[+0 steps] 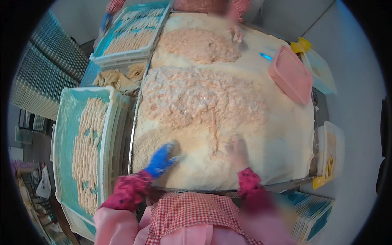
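Observation:
My left hand [162,158] wears a blue glove and rests on the pale crumb coating [281,134] near the table's front edge, closed on a small crumb-covered piece [175,148]. My right hand [237,150], dusted with crumbs, lies flat in the coating a little to the right, its fingers apart. Just beyond both hands lies a big heap of pinkish battered pieces [200,100]. A second heap [200,45] lies farther back.
A teal-lined white tray [67,118] with rows of coated sticks stands at my left; another tray [130,36] sits at the back left. A pink basket [290,74] lies at the right. Another person's hand [236,33] works at the far end.

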A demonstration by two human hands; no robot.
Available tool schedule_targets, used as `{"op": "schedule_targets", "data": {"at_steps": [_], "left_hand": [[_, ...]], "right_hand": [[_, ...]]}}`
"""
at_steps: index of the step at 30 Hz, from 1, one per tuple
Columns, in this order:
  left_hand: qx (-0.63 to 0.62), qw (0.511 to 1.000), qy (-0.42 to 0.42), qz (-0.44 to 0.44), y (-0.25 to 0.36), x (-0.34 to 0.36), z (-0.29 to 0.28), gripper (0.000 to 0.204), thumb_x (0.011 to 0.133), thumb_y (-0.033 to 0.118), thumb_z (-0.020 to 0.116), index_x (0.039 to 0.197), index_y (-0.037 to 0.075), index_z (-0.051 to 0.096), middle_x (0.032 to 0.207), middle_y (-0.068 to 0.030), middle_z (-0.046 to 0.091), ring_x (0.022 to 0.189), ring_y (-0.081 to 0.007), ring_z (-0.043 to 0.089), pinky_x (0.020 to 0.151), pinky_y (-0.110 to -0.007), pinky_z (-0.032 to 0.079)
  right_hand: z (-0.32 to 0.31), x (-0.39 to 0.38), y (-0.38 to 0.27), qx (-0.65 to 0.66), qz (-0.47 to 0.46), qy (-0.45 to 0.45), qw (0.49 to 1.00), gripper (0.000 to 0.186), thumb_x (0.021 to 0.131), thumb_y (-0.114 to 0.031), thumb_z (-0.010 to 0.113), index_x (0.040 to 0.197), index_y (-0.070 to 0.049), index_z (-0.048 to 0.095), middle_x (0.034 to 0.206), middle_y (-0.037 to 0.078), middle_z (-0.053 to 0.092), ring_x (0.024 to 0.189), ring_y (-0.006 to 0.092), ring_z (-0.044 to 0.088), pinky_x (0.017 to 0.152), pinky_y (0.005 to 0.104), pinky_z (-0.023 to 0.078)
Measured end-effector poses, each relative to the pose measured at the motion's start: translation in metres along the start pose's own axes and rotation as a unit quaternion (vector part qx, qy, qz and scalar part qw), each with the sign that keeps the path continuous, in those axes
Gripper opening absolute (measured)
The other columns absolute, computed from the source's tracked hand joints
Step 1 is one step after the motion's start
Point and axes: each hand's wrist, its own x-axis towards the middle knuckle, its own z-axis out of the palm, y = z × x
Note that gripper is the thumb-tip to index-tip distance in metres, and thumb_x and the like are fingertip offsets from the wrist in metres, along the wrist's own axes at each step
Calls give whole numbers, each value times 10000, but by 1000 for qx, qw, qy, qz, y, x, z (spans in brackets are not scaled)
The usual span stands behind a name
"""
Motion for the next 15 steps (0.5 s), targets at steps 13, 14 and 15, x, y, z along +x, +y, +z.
{"op": "schedule_targets", "data": {"at_steps": [13, 14, 15], "left_hand": [[66, 925, -90, 362, 42, 67, 112, 386, 739, 85, 543, 1123, 95, 580, 1085, -116, 593, 973, -309, 564, 827, -373, 464], [59, 910, -108, 396, 33, 56, 103, 382, 744, 92, 540, 1124, 96, 580, 1080, -115, 597, 964, -311, 568, 824, -376, 467], [67, 946, -133, 289, 36, 49, 84, 371, 762, 136, 544, 1128, 92, 578, 1111, -113, 588, 993, -299, 559, 846, -373, 455]], "right_hand": [[-29, -39, 53, -154, -33, -7, 987, 503, 751, -263, 614, 1189, -62, 470, 1182, 162, 494, 1120, 332, 437, 949, 441, 334], [-37, -40, 47, -119, -52, -19, 991, 538, 747, -286, 623, 1209, -65, 456, 1211, 164, 478, 1142, 330, 423, 975, 444, 312], [-46, -42, 41, -86, -68, -28, 994, 573, 744, -309, 631, 1229, -69, 442, 1240, 166, 462, 1164, 328, 408, 1000, 447, 290]]}}
